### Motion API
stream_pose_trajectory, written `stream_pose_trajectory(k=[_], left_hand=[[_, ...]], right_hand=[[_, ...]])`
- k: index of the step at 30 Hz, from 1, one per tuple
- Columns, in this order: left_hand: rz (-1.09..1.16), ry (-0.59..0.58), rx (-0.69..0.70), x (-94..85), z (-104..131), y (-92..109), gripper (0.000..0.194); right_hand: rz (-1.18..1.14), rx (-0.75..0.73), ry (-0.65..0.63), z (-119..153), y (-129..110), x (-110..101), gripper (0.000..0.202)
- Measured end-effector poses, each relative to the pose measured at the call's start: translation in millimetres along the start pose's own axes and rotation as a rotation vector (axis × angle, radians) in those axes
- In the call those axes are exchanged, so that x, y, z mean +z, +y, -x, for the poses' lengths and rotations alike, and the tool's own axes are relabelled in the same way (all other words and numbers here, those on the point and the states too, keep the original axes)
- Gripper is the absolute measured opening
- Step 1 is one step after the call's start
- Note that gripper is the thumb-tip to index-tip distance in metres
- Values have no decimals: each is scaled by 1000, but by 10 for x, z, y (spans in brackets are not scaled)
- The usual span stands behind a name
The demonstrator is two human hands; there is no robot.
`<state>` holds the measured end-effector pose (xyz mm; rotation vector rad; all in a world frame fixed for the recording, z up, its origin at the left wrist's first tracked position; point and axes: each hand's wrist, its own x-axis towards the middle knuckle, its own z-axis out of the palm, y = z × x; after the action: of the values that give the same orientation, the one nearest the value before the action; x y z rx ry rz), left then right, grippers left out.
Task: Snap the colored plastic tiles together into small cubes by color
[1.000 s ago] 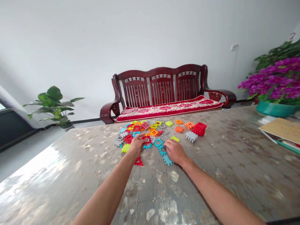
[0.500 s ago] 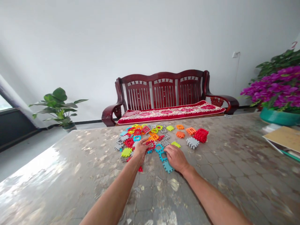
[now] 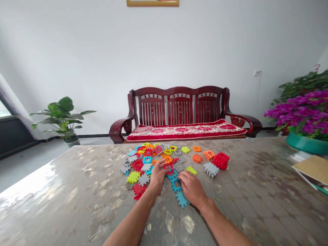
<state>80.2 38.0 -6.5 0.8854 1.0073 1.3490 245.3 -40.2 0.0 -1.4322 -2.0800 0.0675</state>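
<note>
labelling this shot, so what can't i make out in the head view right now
All in the head view:
Right hand: whether it grips the blue pieces; its own back hides this.
Left hand: whether it grips anything; too small and blurred.
Pile: how many pieces; they overlap.
Picture: what it shows; top edge.
Flowers: their full spread; right edge.

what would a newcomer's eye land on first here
Probably the jumble of bright notched pieces on the patterned table, with the left hand over its near side and the right hand at a short chain of blue pieces. Next might come the magenta flowers in a teal pot at the right edge, and the dark red wooden bench behind the table.
</note>
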Motion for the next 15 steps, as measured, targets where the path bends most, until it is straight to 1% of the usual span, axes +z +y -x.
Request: stream_pose_trajectory(k=[4,8,12,15], left_hand=[[14,-5,30,41,23,-64,45],[33,-13,42,52,61,-78,45],[64,-31,42,42,67,-94,47],[71,-40,25,33,47,-124,48]], right_hand=[[2,9,9,1,-3,4,29],[-32,9,34,7,13,18,30],[-82,20,76,15,26,34,32],[-92,28,81,16,29,39,31]])
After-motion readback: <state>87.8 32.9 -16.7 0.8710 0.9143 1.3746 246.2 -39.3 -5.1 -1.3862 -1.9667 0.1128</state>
